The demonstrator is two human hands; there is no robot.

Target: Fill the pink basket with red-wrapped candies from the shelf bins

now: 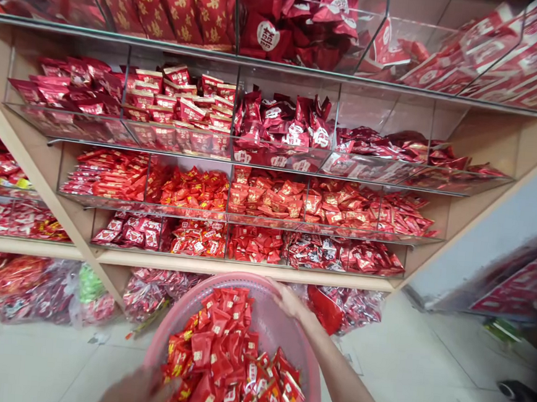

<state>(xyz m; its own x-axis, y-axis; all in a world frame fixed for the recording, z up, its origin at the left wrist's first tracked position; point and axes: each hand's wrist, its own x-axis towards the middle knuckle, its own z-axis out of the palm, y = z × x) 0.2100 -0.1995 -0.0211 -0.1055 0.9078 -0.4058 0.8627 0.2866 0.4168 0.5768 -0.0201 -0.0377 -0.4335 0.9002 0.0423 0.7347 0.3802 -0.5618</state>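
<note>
A round pink plastic basket [301, 346] is at the bottom centre, partly filled with small red candy packets [219, 352], some printed in gold, some with white. My right hand [287, 299] grips the basket's far rim, fingers curled over the edge. At the lower left, my left hand [144, 392] is smeared by motion over the basket's near left side, close to the packets. Its fingers are too blurred to show whether they hold anything.
Beyond the basket rises a wooden shelf unit [254, 269] with clear-walled bins of red packets [269, 195]. Stuffed plastic bags [48, 289] lie on the tiled floor [404, 373] beneath it. A grey wall [484, 236] stands at the right.
</note>
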